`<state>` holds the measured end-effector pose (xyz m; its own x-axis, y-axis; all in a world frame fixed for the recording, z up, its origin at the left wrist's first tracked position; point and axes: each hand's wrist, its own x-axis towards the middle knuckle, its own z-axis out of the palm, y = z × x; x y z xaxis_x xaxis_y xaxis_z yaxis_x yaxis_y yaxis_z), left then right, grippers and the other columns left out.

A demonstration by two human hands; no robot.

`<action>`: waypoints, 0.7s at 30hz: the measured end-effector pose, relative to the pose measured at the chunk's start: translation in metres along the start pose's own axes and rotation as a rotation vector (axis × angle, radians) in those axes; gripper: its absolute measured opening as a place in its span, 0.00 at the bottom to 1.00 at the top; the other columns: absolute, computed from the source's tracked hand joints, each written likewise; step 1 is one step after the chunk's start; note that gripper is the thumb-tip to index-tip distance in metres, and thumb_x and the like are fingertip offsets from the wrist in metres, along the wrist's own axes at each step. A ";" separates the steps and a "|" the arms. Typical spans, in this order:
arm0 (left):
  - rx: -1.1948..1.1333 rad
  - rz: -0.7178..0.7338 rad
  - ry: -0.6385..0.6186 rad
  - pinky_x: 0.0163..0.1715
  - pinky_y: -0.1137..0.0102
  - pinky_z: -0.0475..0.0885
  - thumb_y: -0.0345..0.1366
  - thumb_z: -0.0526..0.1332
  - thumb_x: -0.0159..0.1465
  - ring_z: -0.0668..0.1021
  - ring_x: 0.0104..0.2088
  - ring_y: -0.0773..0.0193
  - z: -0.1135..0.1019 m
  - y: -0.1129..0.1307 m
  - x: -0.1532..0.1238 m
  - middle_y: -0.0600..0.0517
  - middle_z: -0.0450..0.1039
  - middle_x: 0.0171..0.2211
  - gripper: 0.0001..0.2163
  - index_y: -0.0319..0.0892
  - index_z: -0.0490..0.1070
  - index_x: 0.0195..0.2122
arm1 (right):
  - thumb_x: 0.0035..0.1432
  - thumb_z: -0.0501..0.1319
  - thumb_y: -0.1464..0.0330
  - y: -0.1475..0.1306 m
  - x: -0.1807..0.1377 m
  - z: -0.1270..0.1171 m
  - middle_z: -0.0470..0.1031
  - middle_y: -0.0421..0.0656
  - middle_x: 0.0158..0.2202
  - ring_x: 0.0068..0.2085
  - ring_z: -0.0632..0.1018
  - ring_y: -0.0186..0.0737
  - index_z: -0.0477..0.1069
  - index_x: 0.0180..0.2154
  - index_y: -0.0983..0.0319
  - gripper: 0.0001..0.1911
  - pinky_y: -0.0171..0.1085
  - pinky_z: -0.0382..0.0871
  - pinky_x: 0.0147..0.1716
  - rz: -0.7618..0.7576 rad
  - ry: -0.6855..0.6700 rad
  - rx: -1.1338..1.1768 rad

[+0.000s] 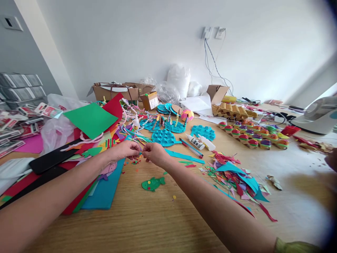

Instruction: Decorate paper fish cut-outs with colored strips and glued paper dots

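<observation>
My left hand (125, 150) and my right hand (155, 154) meet over the middle of the wooden table (158, 221), fingertips pinched together on a tiny bit of coloured paper too small to name. A green paper fish (152, 183) with coloured dots lies just in front of my right hand. Small paper crumbs lie scattered under both hands. A blue foam sheet (105, 191) lies under my left forearm.
Coloured sheets, a green one (91, 119) on top, are piled at left. Teal egg-tray pieces (164, 137), glue bottles (200, 142), a scrap heap (234, 175), painted egg cartons (250, 137), cardboard boxes (116, 91) and a white appliance (318, 116) stand around.
</observation>
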<state>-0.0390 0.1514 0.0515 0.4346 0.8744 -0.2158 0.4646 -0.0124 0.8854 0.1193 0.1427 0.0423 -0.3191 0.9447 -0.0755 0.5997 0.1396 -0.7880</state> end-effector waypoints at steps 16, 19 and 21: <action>-0.009 -0.020 0.058 0.25 0.72 0.67 0.41 0.63 0.46 0.73 0.23 0.67 0.014 0.009 -0.013 0.55 0.70 0.21 0.12 0.38 0.66 0.26 | 0.49 0.57 0.74 0.002 -0.015 -0.003 0.66 0.34 0.17 0.19 0.71 0.27 0.64 0.23 0.63 0.05 0.24 0.58 0.17 -0.005 0.006 0.082; -0.016 -0.013 0.059 0.25 0.73 0.67 0.41 0.63 0.47 0.73 0.23 0.67 0.015 0.008 -0.014 0.55 0.70 0.20 0.12 0.38 0.67 0.27 | 0.50 0.56 0.74 0.000 -0.017 -0.002 0.65 0.34 0.17 0.20 0.70 0.27 0.63 0.22 0.63 0.06 0.24 0.59 0.17 -0.017 -0.001 0.086; -0.022 -0.008 0.051 0.26 0.72 0.67 0.41 0.63 0.47 0.73 0.23 0.68 0.016 0.006 -0.014 0.55 0.70 0.21 0.12 0.38 0.67 0.27 | 0.50 0.56 0.74 -0.002 -0.019 -0.003 0.65 0.34 0.16 0.20 0.70 0.27 0.63 0.22 0.63 0.06 0.24 0.59 0.17 -0.014 -0.008 0.081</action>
<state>-0.0301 0.1313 0.0539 0.3908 0.8979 -0.2025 0.4505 0.0053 0.8928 0.1264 0.1249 0.0467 -0.3334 0.9403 -0.0689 0.5335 0.1279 -0.8361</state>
